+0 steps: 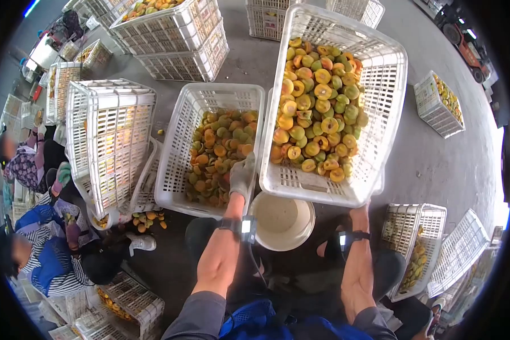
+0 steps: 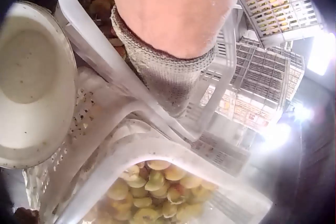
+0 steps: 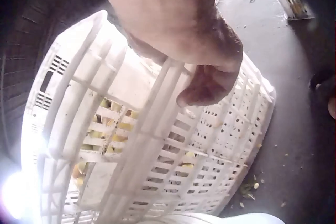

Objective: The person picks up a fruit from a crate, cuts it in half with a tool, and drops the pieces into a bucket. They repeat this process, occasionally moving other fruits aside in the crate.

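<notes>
Both hands lift the tilted white plastic crate (image 1: 379, 73) of yellow halved fruit: my gloved left hand (image 1: 242, 175) grips its near rim, right hand (image 3: 207, 85) curls underneath. Nothing has spilled yet into the second white crate (image 1: 178, 141).

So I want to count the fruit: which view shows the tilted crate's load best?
The head view: the tilted crate lies open from above, its fruit plain. The left wrist view catches only a patch of fruit; the right wrist view shows mostly the crate's outer wall.
</notes>
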The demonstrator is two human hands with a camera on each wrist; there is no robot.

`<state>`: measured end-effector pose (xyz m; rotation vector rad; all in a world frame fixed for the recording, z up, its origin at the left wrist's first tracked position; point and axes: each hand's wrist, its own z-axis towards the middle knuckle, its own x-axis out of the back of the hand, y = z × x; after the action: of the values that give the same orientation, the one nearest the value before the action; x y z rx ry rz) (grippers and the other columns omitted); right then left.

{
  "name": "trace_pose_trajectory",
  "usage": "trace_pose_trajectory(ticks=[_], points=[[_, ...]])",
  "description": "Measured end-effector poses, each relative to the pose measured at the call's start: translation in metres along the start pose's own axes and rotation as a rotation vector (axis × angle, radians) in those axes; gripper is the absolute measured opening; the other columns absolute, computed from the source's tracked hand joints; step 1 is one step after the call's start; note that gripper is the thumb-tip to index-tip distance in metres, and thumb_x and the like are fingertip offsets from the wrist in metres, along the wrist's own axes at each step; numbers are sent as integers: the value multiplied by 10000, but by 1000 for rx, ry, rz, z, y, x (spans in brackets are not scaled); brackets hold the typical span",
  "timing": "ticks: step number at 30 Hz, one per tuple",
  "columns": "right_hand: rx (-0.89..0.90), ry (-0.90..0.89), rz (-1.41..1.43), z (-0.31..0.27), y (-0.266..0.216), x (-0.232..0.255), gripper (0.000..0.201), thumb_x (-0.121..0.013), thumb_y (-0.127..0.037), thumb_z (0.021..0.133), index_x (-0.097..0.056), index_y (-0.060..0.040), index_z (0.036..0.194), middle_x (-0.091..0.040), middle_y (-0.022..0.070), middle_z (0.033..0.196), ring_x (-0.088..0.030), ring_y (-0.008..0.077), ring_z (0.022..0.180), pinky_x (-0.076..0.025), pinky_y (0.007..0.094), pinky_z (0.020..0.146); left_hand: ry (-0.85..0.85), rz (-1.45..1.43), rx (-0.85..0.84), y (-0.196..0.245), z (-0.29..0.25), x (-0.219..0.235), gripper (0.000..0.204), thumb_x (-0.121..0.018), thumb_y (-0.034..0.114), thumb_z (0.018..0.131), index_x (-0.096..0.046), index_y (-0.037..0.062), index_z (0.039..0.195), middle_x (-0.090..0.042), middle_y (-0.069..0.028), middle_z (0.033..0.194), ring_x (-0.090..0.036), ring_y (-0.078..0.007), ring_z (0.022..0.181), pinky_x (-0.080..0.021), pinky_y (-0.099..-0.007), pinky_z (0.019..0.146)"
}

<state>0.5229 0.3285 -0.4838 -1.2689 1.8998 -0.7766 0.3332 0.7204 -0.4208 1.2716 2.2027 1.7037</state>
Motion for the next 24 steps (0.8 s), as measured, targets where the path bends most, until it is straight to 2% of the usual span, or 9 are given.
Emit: trace_pose_trajectory(ticks=[3, 6, 7, 12, 14, 18, 19, 21, 24], points=[[-8, -73, -7, 6, 1, 8, 345, -613, -258, 978, -636, 13, 1189, -714, 110, 960, -664, 192, 700, -497, 332, 533, -22, -28, -20, -14, 3, -6, 546, -510, 520, 972, -737, 24, 984, -741, -164, 867, -696, -389, 904, -498, -458, 851], [-7, -178, -13, 5, 3, 12, 334, -615, -259, 975, -639, 10, 1172, -714, 108, 919, -654, 187, 655, -480, 321, 498, -51, -111, -179, -47, 15, -18, 491, -536, 482, 975, -719, 32, 1046, -732, -154, 886, -704, -341, 874, -503, -438, 841], [-1, -192, -53, 0, 5, 17, 331, -616, -259, 974, -640, 9, 1166, -714, 107, 905, -651, 186, 639, -474, 318, 486, -61, -109, -200, -25, -2, -8, 352, -579, 353, 985, -706, 26, 1020, -695, -76, 801, -660, -216, 727, -501, -355, 714], [-76, 133, -403, -69, 10, 5, 278, -580, -255, 983, -633, 17, 969, -656, 123, 684, -601, 173, 488, -431, 283, 396, -114, -497, -130, 10, -35, 12, 208, -585, 170, 1002, -687, 43, 873, -541, 82, 722, -458, -24, 648, -370, -220, 555], [155, -8, -672, -98, 25, 18, 254, -572, -201, 968, -639, 34, 896, -672, 153, 687, -651, 241, 514, -503, 360, 450, -62, -534, -101, 21, -41, 19, 202, -600, 175, 1005, -685, 17, 913, -577, 61, 770, -484, -35, 673, -393, -237, 574], [830, -22, -1250, -142, 60, 29, 141, -616, -148, 917, -679, -26, 950, -703, 215, 859, -701, 400, 790, -545, 469, 713, -68, -592, -214, 19, -36, 31, 237, -626, 196, 1011, -702, -28, 1010, -610, 42, 845, -504, -53, 719, -435, -236, 643], [755, -64, -1266, -161, 60, 21, 119, -607, -155, 933, -671, -56, 943, -696, 211, 883, -672, 435, 855, -533, 487, 734, 4, -575, -266, 38, -48, 31, 255, -632, 203, 1013, -709, -35, 1064, -630, 44, 871, -509, -55, 732, -443, -225, 676], [918, -258, -1243, -181, 67, 11, 78, -609, -131, 913, -620, -55, 925, -663, 207, 885, -653, 441, 830, -510, 528, 714, -21, -622, -231, 41, -48, 33, 270, -644, 223, 1008, -715, -24, 1090, -650, 35, 895, -529, -49, 742, -448, -219, 681], [775, -554, -1370, -198, 85, -11, 107, -594, -115, 882, -617, -38, 952, -669, 219, 911, -661, 436, 864, -532, 526, 749, -28, -656, -161, 56, -54, 35, 285, -655, 238, 999, -718, -5, 1134, -703, -10, 944, -637, -84, 781, -508, -239, 677]])
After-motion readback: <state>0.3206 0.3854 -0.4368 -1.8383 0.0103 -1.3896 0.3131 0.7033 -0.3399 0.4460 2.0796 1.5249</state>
